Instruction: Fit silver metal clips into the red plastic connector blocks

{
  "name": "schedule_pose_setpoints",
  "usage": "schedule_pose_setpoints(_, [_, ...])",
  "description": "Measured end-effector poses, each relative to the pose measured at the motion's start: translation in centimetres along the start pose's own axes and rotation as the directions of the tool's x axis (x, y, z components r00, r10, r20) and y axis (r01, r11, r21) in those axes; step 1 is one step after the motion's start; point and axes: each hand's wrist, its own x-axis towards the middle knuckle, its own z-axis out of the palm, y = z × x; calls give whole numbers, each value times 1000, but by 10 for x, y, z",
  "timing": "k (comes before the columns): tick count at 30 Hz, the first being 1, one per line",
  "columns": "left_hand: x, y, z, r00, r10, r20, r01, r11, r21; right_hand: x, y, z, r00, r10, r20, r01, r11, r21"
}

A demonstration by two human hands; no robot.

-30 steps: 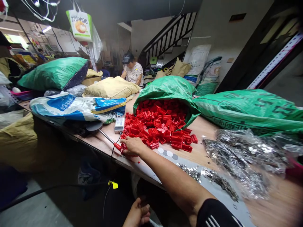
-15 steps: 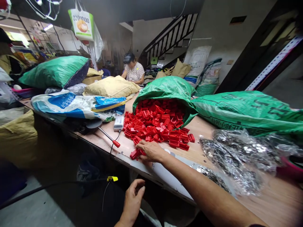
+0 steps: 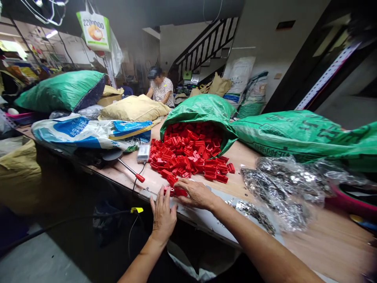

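Observation:
A heap of small red plastic pieces (image 3: 188, 157) spills from an open green sack (image 3: 203, 110) onto the wooden table (image 3: 312, 243). My right hand (image 3: 196, 193) lies palm down at the table's near edge, its curled fingers resting on a few red pieces (image 3: 174, 191) pulled away from the heap. My left hand (image 3: 162, 215) is raised to the table edge just left of it, fingers stretched upward and touching the same red pieces.
A clear bag of small metal parts (image 3: 282, 184) lies to the right, with loose ones (image 3: 253, 210) scattered near my arm. A red-tipped tool (image 3: 131, 171) and a small device (image 3: 143, 152) sit left of the heap. Filled sacks (image 3: 306, 135) crowd the table's back. A person (image 3: 159, 88) works at the far end.
My right hand has dragged a few red pieces from the left part of the edge toward me. My left hand has risen from below the table up to the edge beside them.

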Motion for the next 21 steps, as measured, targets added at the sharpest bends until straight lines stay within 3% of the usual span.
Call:
schedule_pose_setpoints(3, [7, 6, 7, 995, 74, 64, -70, 996, -60, -14, 8, 9, 994, 22, -111, -15, 998, 68])
schedule_pose_setpoints(9, [16, 7, 8, 994, 100, 32, -92, 978, -190, -40, 28, 32, 940, 156, -305, -118, 983, 140])
schedule_pose_setpoints(12, [20, 4, 5, 994, 105, 32, -99, 983, -158, -50, 33, 38, 926, 193, -325, -146, 976, 161])
schedule_pose_setpoints(17, [26, 8, 1, 978, 141, 151, -136, 990, -44, -63, 29, 40, 908, 240, -342, -165, 958, 234])
schedule_pose_setpoints(21, [30, 12, -3, 979, 150, 137, -147, 989, -33, -84, 27, 36, 861, 342, -377, -219, 917, 332])
